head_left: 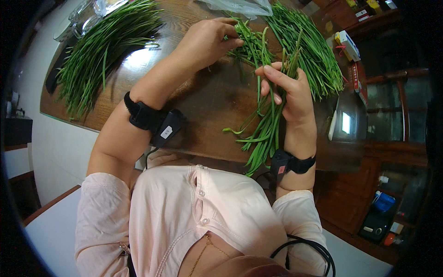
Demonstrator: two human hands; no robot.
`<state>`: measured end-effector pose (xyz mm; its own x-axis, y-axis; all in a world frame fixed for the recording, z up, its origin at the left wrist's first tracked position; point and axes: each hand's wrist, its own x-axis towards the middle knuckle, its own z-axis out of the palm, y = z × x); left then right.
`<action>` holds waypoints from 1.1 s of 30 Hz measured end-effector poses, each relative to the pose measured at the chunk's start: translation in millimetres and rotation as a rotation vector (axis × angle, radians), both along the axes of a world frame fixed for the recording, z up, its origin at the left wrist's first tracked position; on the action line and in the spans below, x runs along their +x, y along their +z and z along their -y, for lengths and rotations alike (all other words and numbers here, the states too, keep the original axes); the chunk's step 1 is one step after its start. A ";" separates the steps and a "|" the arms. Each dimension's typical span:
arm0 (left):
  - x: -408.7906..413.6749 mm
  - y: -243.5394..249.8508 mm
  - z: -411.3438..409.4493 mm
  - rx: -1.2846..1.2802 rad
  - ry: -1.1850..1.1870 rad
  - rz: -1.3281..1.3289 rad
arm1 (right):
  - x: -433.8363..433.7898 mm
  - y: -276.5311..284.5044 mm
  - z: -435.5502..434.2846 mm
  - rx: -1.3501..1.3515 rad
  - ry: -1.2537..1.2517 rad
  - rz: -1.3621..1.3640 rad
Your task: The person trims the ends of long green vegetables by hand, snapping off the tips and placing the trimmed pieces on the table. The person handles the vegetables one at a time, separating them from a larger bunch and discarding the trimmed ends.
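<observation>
My right hand (294,90) holds a small bunch of long, flat green leaves, which look like garlic chives (266,128). Their stem ends point up past the fingers and the leaf tips hang over the table's near edge. My left hand (221,39) is up and to the left, thumb and fingers bent beside a loose heap of short green pieces (251,38); whether it pinches a piece is unclear. One large pile of the chives (100,52) lies on the left of the table, another (308,55) on the right.
The brown wooden table (207,121) has a glossy top. A clear plastic bag (238,7) lies at its far side. Glassware (83,26) stands past the left pile. Small boxes (347,45) and a red box (360,83) are on the right. Black cables (311,244) hang by my right sleeve.
</observation>
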<state>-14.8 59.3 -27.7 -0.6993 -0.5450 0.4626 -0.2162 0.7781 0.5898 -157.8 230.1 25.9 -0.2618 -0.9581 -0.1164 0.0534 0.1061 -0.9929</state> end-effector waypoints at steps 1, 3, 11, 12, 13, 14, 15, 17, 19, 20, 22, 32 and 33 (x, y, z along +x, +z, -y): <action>-1.4 0.6 0.0 0.028 -0.025 -0.127 | -0.9 -0.6 0.2 0.001 0.007 -0.019; -5.1 7.5 -0.2 0.085 -0.074 -0.376 | 0.2 -1.8 0.8 0.005 -0.011 -0.067; 5.7 52.4 -17.6 -0.731 -0.169 -0.241 | 3.5 -9.1 0.1 0.010 -0.062 -0.132; 4.9 51.5 -16.9 -0.724 -0.169 -0.201 | 3.7 -8.1 0.1 0.020 -0.059 -0.148; 4.1 50.0 -15.7 -0.718 -0.169 -0.161 | 3.7 -7.8 0.0 0.030 -0.056 -0.165; 3.4 44.1 -11.7 -0.618 -0.203 -0.154 | 3.6 -8.5 0.0 0.030 -0.057 -0.175; 4.5 38.8 -8.2 -0.519 -0.229 -0.145 | 3.3 -9.4 0.4 0.030 -0.052 -0.185; 6.5 31.7 -6.0 -0.218 -0.261 -0.149 | 2.5 -9.4 1.0 0.028 -0.042 -0.182; 5.7 30.8 -13.5 0.189 -0.273 -0.177 | -0.3 -8.5 0.9 0.029 -0.037 -0.161; 3.8 29.7 -15.3 0.330 -0.292 -0.200 | -1.0 -7.9 0.4 0.023 -0.042 -0.152; 1.1 26.2 -18.6 0.609 -0.318 -0.244 | -0.2 -6.4 0.0 0.008 -0.046 -0.132; -3.5 15.9 -6.2 0.972 -0.321 -0.572 | -0.1 -4.4 -0.9 0.020 -0.003 -0.084; -2.4 21.2 -6.6 0.864 -0.285 -0.523 | 0.3 -3.7 -1.1 0.020 -0.011 -0.082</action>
